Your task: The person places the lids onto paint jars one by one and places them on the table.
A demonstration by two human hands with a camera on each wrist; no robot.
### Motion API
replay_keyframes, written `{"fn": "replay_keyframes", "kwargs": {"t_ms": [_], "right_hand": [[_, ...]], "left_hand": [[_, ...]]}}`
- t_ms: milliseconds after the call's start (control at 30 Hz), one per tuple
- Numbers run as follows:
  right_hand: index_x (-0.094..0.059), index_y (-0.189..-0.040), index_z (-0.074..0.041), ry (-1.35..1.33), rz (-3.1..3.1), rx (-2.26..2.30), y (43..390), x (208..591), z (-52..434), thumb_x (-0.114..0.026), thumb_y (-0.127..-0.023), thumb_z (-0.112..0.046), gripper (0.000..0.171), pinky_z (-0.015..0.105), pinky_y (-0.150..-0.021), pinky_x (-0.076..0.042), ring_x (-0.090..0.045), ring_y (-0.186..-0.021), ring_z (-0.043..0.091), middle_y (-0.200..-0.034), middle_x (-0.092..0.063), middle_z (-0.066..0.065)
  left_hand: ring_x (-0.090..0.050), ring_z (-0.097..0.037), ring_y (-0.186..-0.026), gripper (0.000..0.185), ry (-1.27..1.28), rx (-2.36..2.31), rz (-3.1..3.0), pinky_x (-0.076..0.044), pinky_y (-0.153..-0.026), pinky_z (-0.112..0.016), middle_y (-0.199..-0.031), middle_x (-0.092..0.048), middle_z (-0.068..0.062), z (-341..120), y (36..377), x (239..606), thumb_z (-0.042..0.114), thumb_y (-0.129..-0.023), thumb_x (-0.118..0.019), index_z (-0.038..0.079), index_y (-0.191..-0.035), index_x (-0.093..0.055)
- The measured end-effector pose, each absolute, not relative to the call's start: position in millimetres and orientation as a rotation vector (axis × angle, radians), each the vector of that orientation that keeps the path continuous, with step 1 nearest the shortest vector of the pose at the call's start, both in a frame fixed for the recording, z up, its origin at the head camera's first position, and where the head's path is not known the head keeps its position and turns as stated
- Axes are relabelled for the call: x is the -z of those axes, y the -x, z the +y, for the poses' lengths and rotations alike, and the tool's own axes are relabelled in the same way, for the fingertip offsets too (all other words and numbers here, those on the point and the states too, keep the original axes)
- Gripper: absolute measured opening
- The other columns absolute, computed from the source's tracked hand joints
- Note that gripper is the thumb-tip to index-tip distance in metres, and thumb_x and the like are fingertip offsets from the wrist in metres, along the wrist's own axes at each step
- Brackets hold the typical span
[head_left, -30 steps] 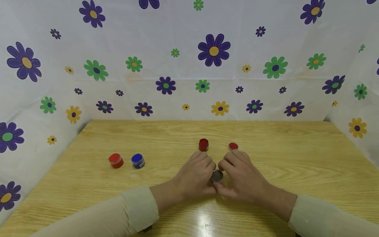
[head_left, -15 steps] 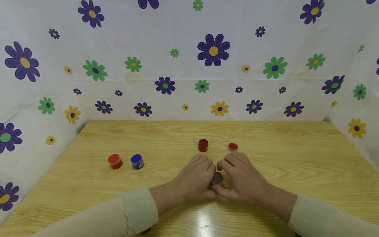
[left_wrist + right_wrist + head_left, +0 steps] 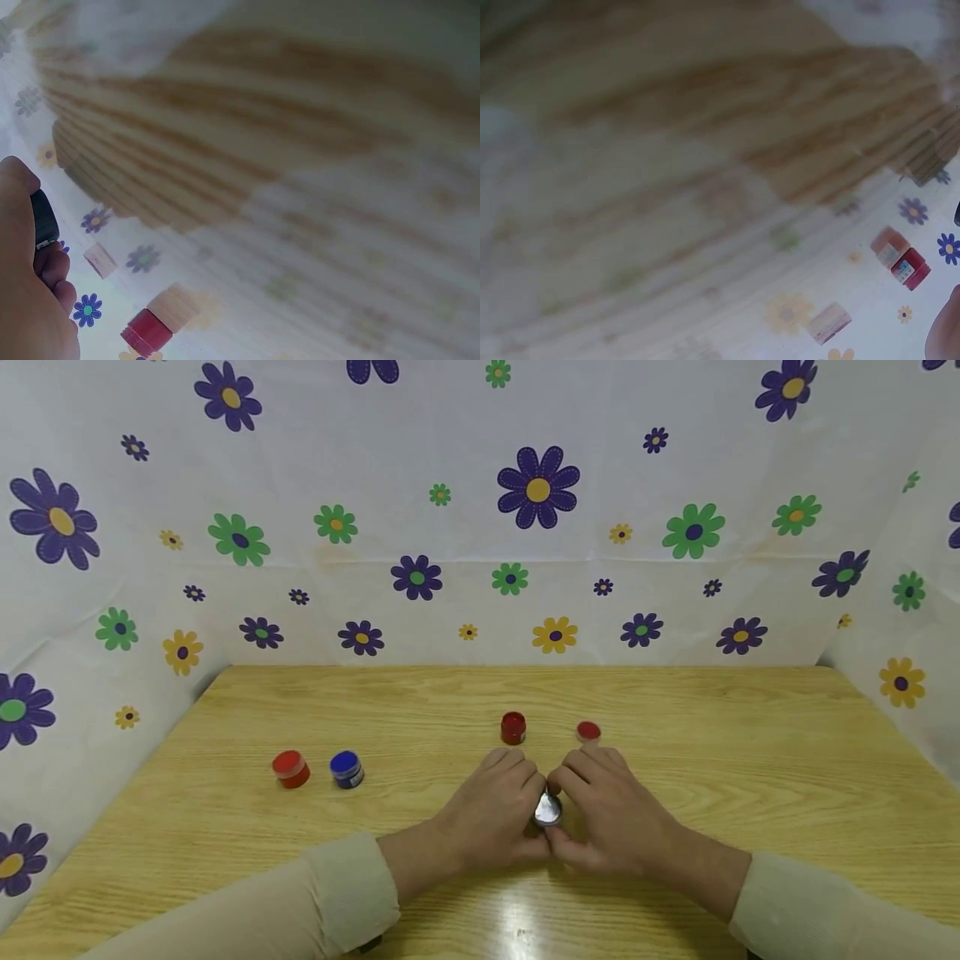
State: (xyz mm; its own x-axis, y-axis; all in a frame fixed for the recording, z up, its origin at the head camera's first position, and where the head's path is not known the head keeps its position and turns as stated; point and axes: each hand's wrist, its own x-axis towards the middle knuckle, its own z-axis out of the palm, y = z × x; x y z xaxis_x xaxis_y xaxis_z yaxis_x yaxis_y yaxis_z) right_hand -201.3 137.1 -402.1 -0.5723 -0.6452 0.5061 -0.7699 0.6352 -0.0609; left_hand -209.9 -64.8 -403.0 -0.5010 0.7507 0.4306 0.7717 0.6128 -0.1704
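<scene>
Red-lidded pot (image 3: 291,768) and blue-lidded pot (image 3: 347,768), side by side, left part of desk (image 3: 750,760). Left hand (image 3: 491,814) and right hand (image 3: 615,814), near centre, fingers curled, together gripping small jar with silvery top (image 3: 547,810) low over desk. Open red pot (image 3: 513,727) and red lid (image 3: 588,731) just beyond fingertips.

Probably makeshift tabletop booth: wooden table (image 3: 675,710) walled on three sides by flower-print sheet (image 3: 465,527).
</scene>
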Motion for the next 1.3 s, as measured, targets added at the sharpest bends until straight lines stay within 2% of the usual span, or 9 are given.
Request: {"fn": "replay_keyframes", "kwargs": {"t_ms": [533, 733, 1033, 1133, 1300], "right_hand": [[-0.057, -0.088, -0.019, -1.103, -2.406, -0.367, 201.9, 402.7, 136.6, -0.071, -0.075, -0.042, 0.030, 0.033, -0.080, -0.038, -0.040, -0.083, 0.011, -0.086, -0.047, -0.008], [-0.056, -0.084, -0.019, -1.103, -2.410, -0.361, 201.8, 402.8, 136.5, -0.071, -0.075, -0.044, 0.031, 0.032, -0.078, -0.035, -0.038, -0.081, 0.010, -0.083, -0.044, -0.009], [-0.048, -0.068, -0.025, -1.088, -2.476, -0.327, 200.7, 404.2, 135.7, -0.072, -0.079, -0.055, 0.040, 0.029, -0.077, -0.033, -0.032, -0.071, 0.007, -0.066, -0.033, -0.016], [-0.052, -0.075, -0.023, -1.062, -2.525, -0.380, 200.0, 403.0, 137.2, -0.071, -0.080, -0.057, 0.039, 0.033, -0.084, -0.037, -0.035, -0.075, 0.006, -0.072, -0.041, -0.014], [-0.058, -0.100, -0.019, -1.088, -2.542, -0.471, 200.7, 400.3, 138.9, -0.071, -0.080, -0.049, 0.038, 0.039, -0.089, -0.038, -0.040, -0.089, 0.008, -0.092, -0.053, -0.007]], "left_hand": [[-0.044, -0.013, -0.075, 0.042, 1.209, 0.035, -2.367, -0.038, -0.077, -0.027, -0.077, -0.055, 0.006, -64.5, 210.9, 403.6, 0.057, -0.077, -0.072, 0.016, -0.079, -0.059], [-0.045, -0.012, -0.075, 0.042, 1.228, 0.025, -2.373, -0.040, -0.080, -0.028, -0.077, -0.056, 0.006, -64.2, 210.8, 403.0, 0.056, -0.078, -0.071, 0.015, -0.080, -0.061], [-0.045, -0.012, -0.074, 0.038, 1.292, -0.033, -2.363, -0.041, -0.079, -0.027, -0.078, -0.057, 0.006, -61.7, 207.4, 403.7, 0.052, -0.079, -0.069, 0.016, -0.082, -0.062], [-0.047, -0.013, -0.077, 0.038, 1.281, 0.000, -2.394, -0.041, -0.080, -0.027, -0.080, -0.057, 0.006, -61.5, 207.2, 403.5, 0.052, -0.076, -0.071, 0.016, -0.084, -0.061], [-0.048, -0.013, -0.082, 0.041, 1.246, 0.077, -2.452, -0.040, -0.082, -0.028, -0.083, -0.055, 0.006, -63.0, 209.3, 404.6, 0.052, -0.077, -0.071, 0.014, -0.090, -0.060]]}}
